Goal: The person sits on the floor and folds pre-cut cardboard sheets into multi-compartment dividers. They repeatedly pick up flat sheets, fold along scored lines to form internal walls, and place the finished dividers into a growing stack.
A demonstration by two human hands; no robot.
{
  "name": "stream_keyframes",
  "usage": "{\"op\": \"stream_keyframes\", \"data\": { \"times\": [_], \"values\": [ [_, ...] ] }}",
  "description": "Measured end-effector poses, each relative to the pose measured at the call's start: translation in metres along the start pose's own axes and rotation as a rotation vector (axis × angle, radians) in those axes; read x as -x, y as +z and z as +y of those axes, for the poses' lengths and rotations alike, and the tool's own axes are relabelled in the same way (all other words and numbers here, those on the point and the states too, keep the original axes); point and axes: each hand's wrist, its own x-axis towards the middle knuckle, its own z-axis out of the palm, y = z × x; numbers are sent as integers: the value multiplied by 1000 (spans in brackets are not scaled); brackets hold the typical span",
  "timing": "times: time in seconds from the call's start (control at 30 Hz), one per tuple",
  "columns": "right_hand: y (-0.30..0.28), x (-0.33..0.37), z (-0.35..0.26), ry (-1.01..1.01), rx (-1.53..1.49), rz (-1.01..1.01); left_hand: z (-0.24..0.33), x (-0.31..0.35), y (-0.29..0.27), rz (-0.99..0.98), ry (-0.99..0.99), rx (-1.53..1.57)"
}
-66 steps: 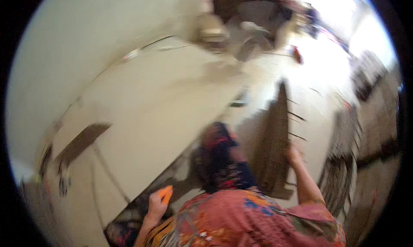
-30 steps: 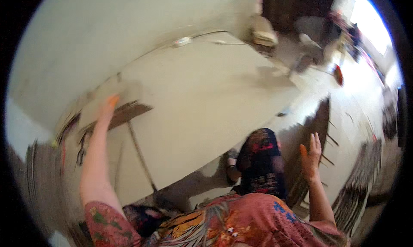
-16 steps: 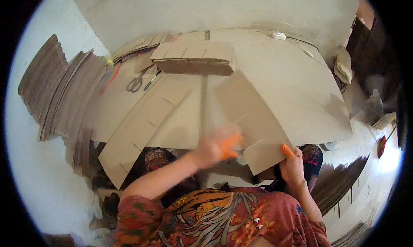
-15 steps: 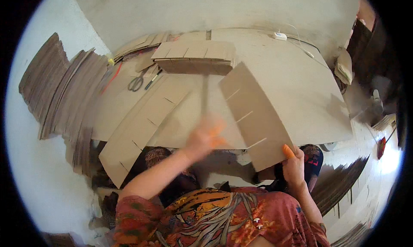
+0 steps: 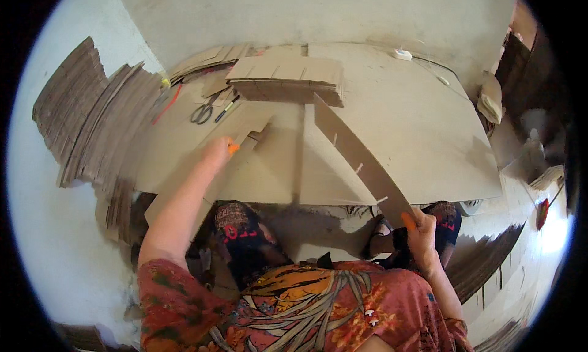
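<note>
My right hand [image 5: 421,234], with an orange cover on a finger, grips the near end of a slotted cardboard strip [image 5: 367,162]. That strip is tilted up nearly on edge, and its far end points toward the stack in the middle of the table. On the left, my left hand [image 5: 222,150] is closed at the edge of another cardboard strip [image 5: 245,118], also with orange on a finger. My forearm covers much of this strip, and its near end [image 5: 160,206] overhangs the table's front edge. Some of the left fingers are hidden.
A stack of slotted cardboard [image 5: 285,76] stands at the back of the table [image 5: 429,137]. Scissors [image 5: 202,112] and a pen [image 5: 228,107] lie left of it. Piled cardboard [image 5: 98,119] rises at far left; more [image 5: 490,266] leans at lower right. A white power socket [image 5: 402,55] sits far back.
My left hand has moved left from mid-table to the left strip and closed on its edge. The strip in my right hand has turned from showing its broad face to nearly edge-on.
</note>
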Motion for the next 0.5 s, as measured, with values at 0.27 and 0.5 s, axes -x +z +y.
{"op": "stream_keyframes", "data": {
  "times": [0.27, 0.5],
  "values": [
    [13, -40, -44, -182, -149, 83, 169, 49, -78, -430, 176, 518],
    [-12, -49, -36, -122, -191, 110, 228, 83, -51, -437, 580, 605]
  ]
}}
